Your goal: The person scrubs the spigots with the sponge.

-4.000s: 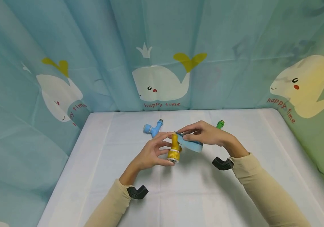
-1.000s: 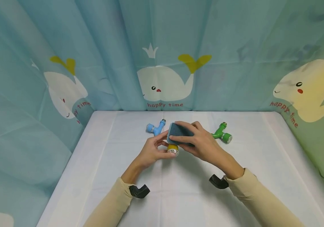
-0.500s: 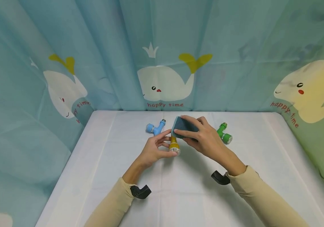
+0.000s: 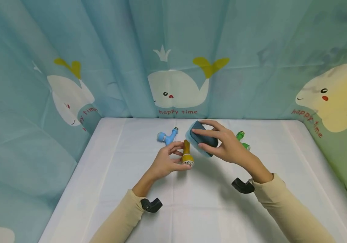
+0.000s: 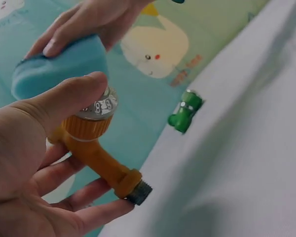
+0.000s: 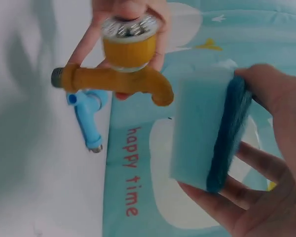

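Yellow tap with a ribbed knob (image 4: 187,157): in the head view, the left hand (image 4: 163,163) pinches it and the right hand (image 4: 230,145) grips a two-tone blue sponge block (image 4: 206,139) just beside. Left wrist: a green tap (image 5: 186,111) lies beyond the left hand. Right wrist: sponge and yellow tap seem apart, though blurred.

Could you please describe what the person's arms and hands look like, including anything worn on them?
The left hand and right hand are bare, with no gloves or rings visible. The left sleeve and right sleeve are plain beige. A black, bent piece shows at the left wrist and another at the right; no cables show.
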Motion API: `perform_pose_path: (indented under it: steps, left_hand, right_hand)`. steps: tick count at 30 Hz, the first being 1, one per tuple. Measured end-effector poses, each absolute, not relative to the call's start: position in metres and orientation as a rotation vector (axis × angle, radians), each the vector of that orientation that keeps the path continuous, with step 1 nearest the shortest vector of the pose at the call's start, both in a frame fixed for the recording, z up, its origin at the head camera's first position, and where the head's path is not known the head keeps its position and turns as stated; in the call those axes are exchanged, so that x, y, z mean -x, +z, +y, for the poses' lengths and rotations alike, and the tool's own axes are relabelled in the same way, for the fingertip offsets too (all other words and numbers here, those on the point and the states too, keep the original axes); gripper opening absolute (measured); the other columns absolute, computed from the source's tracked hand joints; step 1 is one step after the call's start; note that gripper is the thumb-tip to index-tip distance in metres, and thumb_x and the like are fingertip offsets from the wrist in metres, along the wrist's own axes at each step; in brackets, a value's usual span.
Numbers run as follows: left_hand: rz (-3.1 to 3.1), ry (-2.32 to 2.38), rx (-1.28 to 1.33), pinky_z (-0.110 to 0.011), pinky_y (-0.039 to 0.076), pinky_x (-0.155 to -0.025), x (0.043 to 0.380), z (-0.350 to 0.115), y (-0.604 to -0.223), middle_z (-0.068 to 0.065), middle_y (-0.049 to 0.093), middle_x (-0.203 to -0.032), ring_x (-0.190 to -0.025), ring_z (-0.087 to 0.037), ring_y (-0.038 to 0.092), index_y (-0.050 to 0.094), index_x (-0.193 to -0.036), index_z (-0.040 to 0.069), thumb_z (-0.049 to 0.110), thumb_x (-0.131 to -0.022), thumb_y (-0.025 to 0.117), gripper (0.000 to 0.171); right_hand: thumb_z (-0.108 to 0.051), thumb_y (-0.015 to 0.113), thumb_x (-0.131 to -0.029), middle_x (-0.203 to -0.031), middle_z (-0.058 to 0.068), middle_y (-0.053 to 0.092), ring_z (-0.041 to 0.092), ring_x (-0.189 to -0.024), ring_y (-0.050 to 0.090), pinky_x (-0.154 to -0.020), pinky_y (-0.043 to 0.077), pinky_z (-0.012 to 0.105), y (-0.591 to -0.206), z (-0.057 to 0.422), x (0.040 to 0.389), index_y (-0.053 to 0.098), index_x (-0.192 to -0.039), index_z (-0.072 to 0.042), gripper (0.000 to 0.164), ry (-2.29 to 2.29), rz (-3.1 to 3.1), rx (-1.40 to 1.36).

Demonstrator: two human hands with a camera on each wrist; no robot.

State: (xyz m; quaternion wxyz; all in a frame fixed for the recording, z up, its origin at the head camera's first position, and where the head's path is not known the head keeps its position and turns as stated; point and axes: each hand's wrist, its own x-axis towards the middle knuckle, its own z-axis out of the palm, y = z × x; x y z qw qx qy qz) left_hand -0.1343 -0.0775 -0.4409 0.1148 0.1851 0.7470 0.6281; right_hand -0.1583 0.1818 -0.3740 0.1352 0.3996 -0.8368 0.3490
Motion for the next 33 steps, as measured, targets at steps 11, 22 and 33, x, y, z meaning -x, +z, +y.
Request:
perform_pose_path:
  steps: [11,22,33]
  left_hand:
    - [2.346,1.678,-0.676,-0.039,0.056,-0.098,0.130,-0.075,-0.436,-0.007,0.066,-0.131,-0.116,-0.024,0.064,0.065,-0.134,0.004,0.010,-0.073,0.094,0.068]
    - [2.365,1.631,-1.075,-0.038,0.052,-0.103,0.125,-0.076,-0.430,-0.011,0.066,-0.122,-0.112,-0.025,0.065,0.067,-0.132,0.003,0.007,-0.070,0.096,0.069]
    - [2.327,1.601,-1.119,-0.041,0.052,-0.104,0.124,-0.080,-0.426,-0.008,0.066,-0.121,-0.115,-0.023,0.063,0.067,-0.133,0.004,0.005,-0.070,0.096,0.070]
  right_hand:
    - [-0.021,0.079,-0.092,-0.144,0.012,0.056,0.032,-0.117,0.060,-0.076,0.057,0.045,-0.370,0.186,0.164,0.072,-0.133,-0.022,0.041,0.859,-2.607,-1.167]
    - [-0.019,0.072,-0.098,-0.127,-0.003,0.070,0.018,-0.091,0.069,-0.067,0.058,0.032,-0.355,0.210,0.182,0.068,-0.137,-0.025,0.039,1.452,-2.834,-1.342]
    - [-0.017,0.069,-0.100,-0.127,0.000,0.071,0.021,-0.090,0.070,-0.067,0.058,0.033,-0.353,0.211,0.182,0.067,-0.138,-0.020,0.038,1.526,-2.814,-1.473]
